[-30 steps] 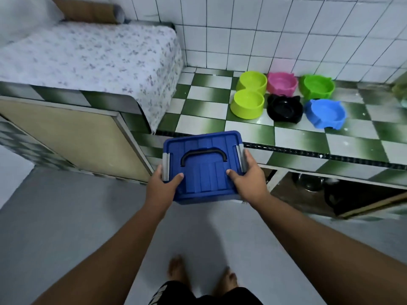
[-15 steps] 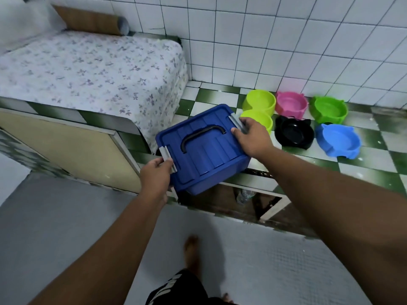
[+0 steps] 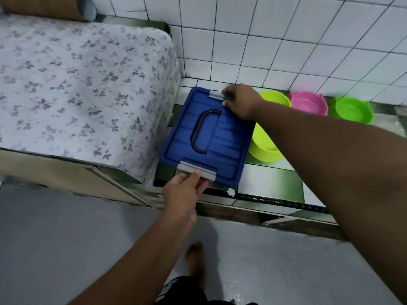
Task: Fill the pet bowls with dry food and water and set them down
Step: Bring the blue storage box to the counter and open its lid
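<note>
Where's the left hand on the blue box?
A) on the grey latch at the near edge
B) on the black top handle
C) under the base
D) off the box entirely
A: the left hand pinches the near grey latch of the blue box. The black handle is untouched, and the right hand grips the far latch.

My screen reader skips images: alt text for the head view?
A left hand and a right hand grip the grey latches of a closed blue box on a tiled counter. Lime bowls, a pink bowl and a green bowl stand right of it, a floral cloth left.
</note>
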`<state>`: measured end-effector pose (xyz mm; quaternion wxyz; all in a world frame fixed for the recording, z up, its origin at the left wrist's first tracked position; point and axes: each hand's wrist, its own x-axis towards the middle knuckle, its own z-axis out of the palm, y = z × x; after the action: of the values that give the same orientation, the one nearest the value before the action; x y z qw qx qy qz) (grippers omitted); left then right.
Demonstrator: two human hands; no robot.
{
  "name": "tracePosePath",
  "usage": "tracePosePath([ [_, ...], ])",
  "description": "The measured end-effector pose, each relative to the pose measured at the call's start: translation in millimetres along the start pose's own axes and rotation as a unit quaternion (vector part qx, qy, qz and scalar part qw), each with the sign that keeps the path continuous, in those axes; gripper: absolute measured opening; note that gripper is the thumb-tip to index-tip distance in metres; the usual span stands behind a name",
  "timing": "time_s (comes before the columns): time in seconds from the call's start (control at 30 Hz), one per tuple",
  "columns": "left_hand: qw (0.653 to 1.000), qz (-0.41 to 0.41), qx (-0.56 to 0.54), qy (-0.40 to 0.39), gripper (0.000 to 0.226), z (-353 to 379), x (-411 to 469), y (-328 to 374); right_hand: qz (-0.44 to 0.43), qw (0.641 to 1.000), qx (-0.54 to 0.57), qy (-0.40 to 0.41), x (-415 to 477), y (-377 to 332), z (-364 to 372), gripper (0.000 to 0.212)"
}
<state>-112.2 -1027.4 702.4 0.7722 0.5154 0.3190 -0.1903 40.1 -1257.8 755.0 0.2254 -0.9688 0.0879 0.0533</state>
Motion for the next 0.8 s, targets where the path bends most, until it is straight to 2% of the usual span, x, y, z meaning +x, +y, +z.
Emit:
tracePosePath([
  [0.2,1.0,-0.004,-0.005,-0.004,0.012,26.6,12.2,8.4,0.019,1.0,0.004,-0.003,36.4,7.6,9.0,0.043],
  [0.47,0.999,-0.029,-0.031,-0.009,0.02,47.5,18.0,10.2,-0.011,0.999,-0.02,-0.027,63.7,-9.1,9.1,0.044],
  [0.67,0.999,-0.013,-0.015,-0.034,0.025,41.6,21.0,7.4,-0.013,1.0,-0.017,0.004,49.1,-10.1,14.4,0.044],
  [0.8,0.998,0.016,0.044,-0.049,0.026,32.2,13.7,2.1,-0.02,0.999,-0.007,0.045,9.4,-13.5,14.6,0.047],
])
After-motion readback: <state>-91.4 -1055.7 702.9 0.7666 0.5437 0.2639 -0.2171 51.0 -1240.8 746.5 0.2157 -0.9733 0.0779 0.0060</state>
